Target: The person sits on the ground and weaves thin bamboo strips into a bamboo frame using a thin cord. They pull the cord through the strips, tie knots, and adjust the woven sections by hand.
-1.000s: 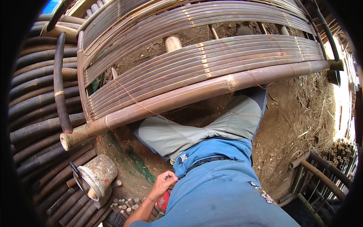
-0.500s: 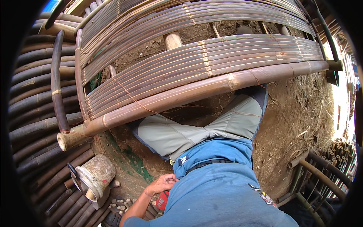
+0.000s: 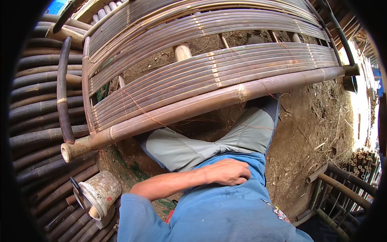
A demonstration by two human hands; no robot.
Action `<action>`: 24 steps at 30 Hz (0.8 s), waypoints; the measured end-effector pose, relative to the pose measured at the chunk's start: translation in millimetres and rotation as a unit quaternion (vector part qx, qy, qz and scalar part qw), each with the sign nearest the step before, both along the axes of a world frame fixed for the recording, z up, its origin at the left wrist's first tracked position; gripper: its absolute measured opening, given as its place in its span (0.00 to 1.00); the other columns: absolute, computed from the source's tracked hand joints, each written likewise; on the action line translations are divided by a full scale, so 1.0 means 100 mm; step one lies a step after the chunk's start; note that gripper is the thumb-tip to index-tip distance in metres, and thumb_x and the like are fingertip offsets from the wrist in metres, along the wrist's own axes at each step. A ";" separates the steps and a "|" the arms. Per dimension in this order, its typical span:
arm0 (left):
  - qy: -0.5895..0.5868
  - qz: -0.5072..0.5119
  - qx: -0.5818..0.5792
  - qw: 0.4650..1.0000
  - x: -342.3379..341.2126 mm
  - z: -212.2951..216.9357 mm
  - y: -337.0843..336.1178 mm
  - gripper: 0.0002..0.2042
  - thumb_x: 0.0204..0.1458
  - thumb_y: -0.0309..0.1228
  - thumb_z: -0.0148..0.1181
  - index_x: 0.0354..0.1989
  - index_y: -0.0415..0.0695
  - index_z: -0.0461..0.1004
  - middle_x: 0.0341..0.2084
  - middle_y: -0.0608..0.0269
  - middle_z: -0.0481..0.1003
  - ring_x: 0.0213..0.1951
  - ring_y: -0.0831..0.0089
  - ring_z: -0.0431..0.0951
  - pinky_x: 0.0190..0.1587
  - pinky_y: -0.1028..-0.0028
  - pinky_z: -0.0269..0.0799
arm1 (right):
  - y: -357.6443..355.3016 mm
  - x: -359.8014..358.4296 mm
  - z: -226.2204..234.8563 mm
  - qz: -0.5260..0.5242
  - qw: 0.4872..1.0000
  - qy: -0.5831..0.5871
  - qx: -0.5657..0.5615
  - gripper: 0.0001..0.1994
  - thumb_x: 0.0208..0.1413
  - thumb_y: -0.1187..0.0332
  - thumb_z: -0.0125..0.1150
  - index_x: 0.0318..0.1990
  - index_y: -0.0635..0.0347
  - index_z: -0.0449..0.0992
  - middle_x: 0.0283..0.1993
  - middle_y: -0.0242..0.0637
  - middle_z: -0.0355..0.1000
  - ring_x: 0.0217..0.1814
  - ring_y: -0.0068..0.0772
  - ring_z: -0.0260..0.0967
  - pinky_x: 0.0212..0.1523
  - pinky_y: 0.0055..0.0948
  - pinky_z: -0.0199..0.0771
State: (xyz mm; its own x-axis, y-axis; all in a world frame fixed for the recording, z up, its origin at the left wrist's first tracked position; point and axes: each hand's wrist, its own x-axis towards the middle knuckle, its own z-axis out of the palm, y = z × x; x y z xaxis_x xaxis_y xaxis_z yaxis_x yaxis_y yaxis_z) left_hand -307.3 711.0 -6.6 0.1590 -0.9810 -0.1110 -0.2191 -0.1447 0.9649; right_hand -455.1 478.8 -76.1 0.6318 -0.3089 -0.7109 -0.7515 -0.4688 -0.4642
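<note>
My left forearm crosses my body, and my left hand (image 3: 229, 172) lies against the front of my blue shirt (image 3: 201, 209) at the waist. Its fingers are curled closed; whatever they hold, if anything, is hidden. My right hand is out of sight. In front of my grey-kneed trousers (image 3: 177, 147) stands a bamboo bench frame (image 3: 177, 113) with a thick front pole. Rows of narrow dark bamboo slats (image 3: 177, 82) span it, with gaps between some bands. Thin reddish binding wire (image 3: 139, 105) hangs loosely over the slats and front pole.
A dirty white bucket (image 3: 105, 188) with a dark-handled tool in it stands at lower left, by stacked dark bamboo poles (image 3: 48, 101). A bamboo rack (image 3: 342, 187) and cut bamboo ends stand at lower right. Bare soil (image 3: 300, 149) shows right of my legs.
My left hand has left my left hip, beside a red object, and swung right across my waist. The view has shifted slightly; the bench looks unchanged.
</note>
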 end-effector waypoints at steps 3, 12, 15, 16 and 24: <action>-0.077 -0.124 0.038 0.989 0.02 -0.04 -0.32 0.12 0.53 0.37 0.60 0.39 0.40 0.77 0.30 0.52 0.79 0.38 0.50 0.79 0.40 0.53 0.74 | 0.02 0.08 0.02 -0.002 1.000 -0.018 0.003 0.25 0.57 0.65 0.58 0.60 0.68 0.68 0.51 0.50 0.71 0.56 0.41 0.68 0.54 0.37 0.67; -0.101 -0.055 0.114 0.987 -0.02 0.05 0.26 0.09 0.53 0.32 0.58 0.36 0.39 0.72 0.27 0.49 0.78 0.34 0.46 0.79 0.36 0.51 0.72 | 0.26 0.82 0.12 0.027 0.993 -0.110 0.019 0.25 0.57 0.66 0.57 0.60 0.69 0.67 0.55 0.50 0.70 0.60 0.41 0.65 0.58 0.37 0.64; -0.063 -0.017 0.141 0.988 -0.07 0.07 0.55 0.09 0.54 0.33 0.58 0.34 0.39 0.70 0.26 0.50 0.77 0.32 0.47 0.78 0.35 0.52 0.71 | 0.44 1.12 0.14 0.050 0.988 -0.142 0.030 0.25 0.58 0.66 0.57 0.60 0.69 0.67 0.56 0.50 0.69 0.61 0.41 0.65 0.59 0.37 0.63; -0.067 0.005 0.129 0.989 -0.09 0.07 0.64 0.09 0.55 0.33 0.58 0.34 0.40 0.70 0.26 0.51 0.77 0.32 0.48 0.78 0.34 0.53 0.71 | 0.51 1.21 0.15 0.060 0.986 -0.150 0.032 0.25 0.58 0.66 0.57 0.60 0.69 0.67 0.57 0.50 0.69 0.62 0.41 0.64 0.60 0.37 0.63; 0.019 0.092 0.133 0.987 -0.25 0.02 0.96 0.10 0.59 0.36 0.56 0.37 0.42 0.73 0.32 0.53 0.77 0.38 0.51 0.77 0.38 0.56 0.71 | 0.84 1.55 0.23 0.100 0.980 -0.167 0.032 0.24 0.58 0.67 0.57 0.61 0.70 0.66 0.60 0.50 0.68 0.65 0.41 0.62 0.63 0.37 0.61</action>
State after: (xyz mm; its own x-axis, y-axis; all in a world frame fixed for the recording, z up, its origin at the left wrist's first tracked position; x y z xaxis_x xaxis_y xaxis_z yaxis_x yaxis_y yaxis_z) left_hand -332.7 806.9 -4.4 0.3216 -0.8713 -0.3706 -0.1293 -0.4282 0.8944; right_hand -300.3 563.1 -53.1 0.8758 -0.1175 -0.4682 -0.4492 -0.5534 -0.7014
